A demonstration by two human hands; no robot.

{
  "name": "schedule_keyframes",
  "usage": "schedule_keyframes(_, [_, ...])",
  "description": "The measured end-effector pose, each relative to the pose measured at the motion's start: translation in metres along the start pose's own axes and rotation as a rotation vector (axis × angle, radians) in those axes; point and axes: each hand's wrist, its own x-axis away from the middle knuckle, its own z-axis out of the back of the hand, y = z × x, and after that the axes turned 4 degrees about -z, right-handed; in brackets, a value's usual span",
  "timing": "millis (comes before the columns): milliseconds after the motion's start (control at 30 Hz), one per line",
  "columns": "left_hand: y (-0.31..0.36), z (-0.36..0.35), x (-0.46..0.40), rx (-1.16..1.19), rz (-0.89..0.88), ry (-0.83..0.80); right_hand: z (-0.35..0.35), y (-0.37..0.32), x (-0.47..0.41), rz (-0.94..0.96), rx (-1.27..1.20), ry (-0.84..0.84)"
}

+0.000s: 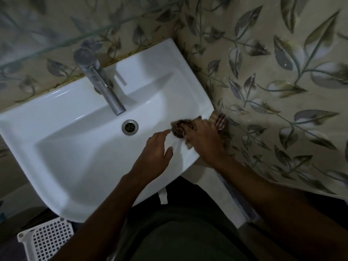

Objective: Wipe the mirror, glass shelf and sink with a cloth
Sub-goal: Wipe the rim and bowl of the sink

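A white ceramic sink (62,129) fills the middle of the head view, with a chrome tap (101,81) at its back and a round metal drain (130,127) in the basin. My right hand (204,140) presses a brown patterned cloth (181,127) onto the sink's right rim, and part of the cloth hangs over the outer edge by the wall. My left hand (157,149) hovers just left of it over the basin, fingers apart and holding nothing. The glass shelf's edge (56,45) runs across the upper left. No mirror is in view.
Leaf-patterned tiled walls (282,72) stand close behind and to the right of the sink. A white perforated plastic basket (47,240) sits on the floor at the lower left. My dark clothing fills the bottom centre.
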Motion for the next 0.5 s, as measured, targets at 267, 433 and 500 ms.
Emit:
schedule_keyframes(267, [0.018, -0.009, -0.017, 0.002, -0.031, -0.029, -0.011, 0.011, -0.005, -0.226, -0.188, 0.06])
schedule_keyframes(433, [0.018, -0.011, -0.023, 0.013, -0.036, -0.035, -0.016, 0.005, 0.013, -0.284, -0.199, 0.091])
schedule_keyframes(500, [0.017, -0.01, -0.024, 0.028, -0.031, -0.028, -0.022, -0.004, 0.038, -0.267, -0.286, 0.1])
